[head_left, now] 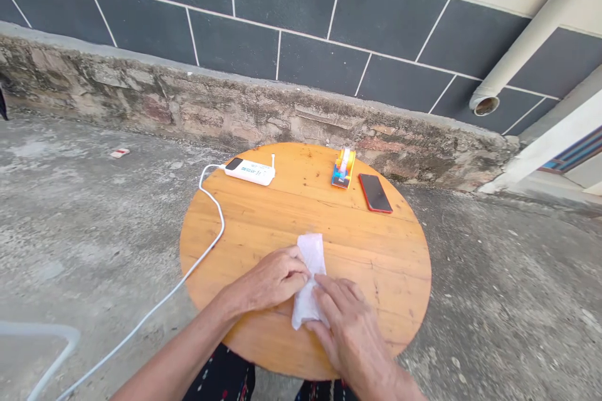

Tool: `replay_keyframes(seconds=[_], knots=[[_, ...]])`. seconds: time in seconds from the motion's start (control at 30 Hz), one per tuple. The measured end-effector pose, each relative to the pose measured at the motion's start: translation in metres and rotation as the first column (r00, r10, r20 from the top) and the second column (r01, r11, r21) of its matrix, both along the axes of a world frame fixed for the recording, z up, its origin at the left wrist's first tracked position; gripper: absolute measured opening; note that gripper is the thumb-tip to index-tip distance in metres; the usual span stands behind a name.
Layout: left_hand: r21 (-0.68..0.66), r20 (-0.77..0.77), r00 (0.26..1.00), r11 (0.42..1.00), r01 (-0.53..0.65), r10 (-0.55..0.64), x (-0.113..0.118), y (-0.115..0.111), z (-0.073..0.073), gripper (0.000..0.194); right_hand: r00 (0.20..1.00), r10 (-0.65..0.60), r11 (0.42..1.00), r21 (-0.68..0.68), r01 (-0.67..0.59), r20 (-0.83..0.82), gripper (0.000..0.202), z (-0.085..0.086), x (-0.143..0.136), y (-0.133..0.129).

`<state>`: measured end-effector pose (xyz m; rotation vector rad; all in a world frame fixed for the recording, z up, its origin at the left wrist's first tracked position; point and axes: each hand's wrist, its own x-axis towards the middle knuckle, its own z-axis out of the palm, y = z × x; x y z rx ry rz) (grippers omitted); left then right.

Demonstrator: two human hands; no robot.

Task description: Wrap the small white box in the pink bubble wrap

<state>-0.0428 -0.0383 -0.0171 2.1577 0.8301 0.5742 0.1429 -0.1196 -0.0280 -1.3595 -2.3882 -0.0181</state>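
Note:
A narrow, whitish packet of crinkled wrap (308, 301) lies lengthwise on the round wooden table (221, 294), close to its front edge. What is inside the wrap, if anything, cannot be made out. My left hand (275, 277) presses against the packet's left side, with its fingers curled and the fingertips at the wrap's edge. From the right, my right hand (348, 319) grips the lower half, fingers bent over the top and thumb at the near end. Both hands touch the packet near its middle.
Toward the back of the table are a white power bank (250, 171) with a white cable (221, 225) running off the left side, a small yellow and blue tape dispenser (343, 169), and a red-edged phone (375, 193). Behind stands a tiled wall (320, 62) with a drainpipe (522, 50).

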Motion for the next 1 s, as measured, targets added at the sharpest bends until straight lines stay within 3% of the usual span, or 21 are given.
replay_keyframes(seconds=[0.27, 0.43, 0.53, 0.7, 0.83, 1.0], knots=[[0.012, 0.097, 0.99, 0.995, -0.099, 0.098, -0.007, -0.013, -0.005, 0.027, 0.999, 0.041, 0.996, -0.081, -0.039, 0.013, 0.03, 0.009, 0.001, 0.006], [-0.088, 0.201, 0.975, 0.993, -0.08, 0.097, -0.01, -0.021, -0.008, 0.037, 0.998, 0.052, 0.991, -0.126, -0.047, 0.037, 0.029, 0.018, 0.001, 0.014], [-0.12, 0.187, 0.976, 0.988, -0.094, 0.115, -0.008, -0.024, -0.006, 0.04, 0.998, 0.059, 0.982, -0.183, -0.051, 0.037, 0.028, 0.026, 0.001, 0.021], [-0.189, 0.197, 0.976, 0.98, -0.056, 0.094, -0.005, -0.023, 0.0, 0.033, 0.998, 0.034, 0.956, -0.294, -0.019, 0.049, 0.023, 0.037, 0.001, 0.029], [-0.21, 0.225, 0.971, 0.977, -0.038, 0.086, -0.004, -0.023, 0.0, 0.03, 0.999, -0.023, 0.928, -0.371, 0.037, 0.042, 0.023, 0.037, 0.004, 0.032], [-0.212, 0.231, 0.963, 0.973, -0.09, 0.14, -0.001, -0.021, -0.006, 0.028, 0.999, -0.034, 0.891, -0.452, 0.028, -0.005, 0.021, 0.039, 0.008, 0.041]])
